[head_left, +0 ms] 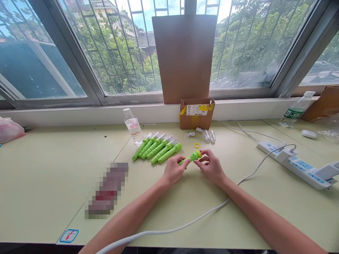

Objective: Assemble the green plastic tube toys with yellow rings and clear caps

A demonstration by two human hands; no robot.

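Observation:
My left hand is closed around a green plastic tube, holding it tilted with its wide end towards the right. A yellow ring sits at that wide end, and the thumb and fingers of my right hand pinch at it. Just beyond lies a loose yellow ring on the table. To the left, several similar green tubes lie side by side, most with clear caps; the nearest one has none. Clear plastic caps and small white pieces lie further back.
Behind the parts stands a small cardboard box. Water bottles stand at the left and far right. A power strip lies at the right, and its white cable crosses the table under my right forearm.

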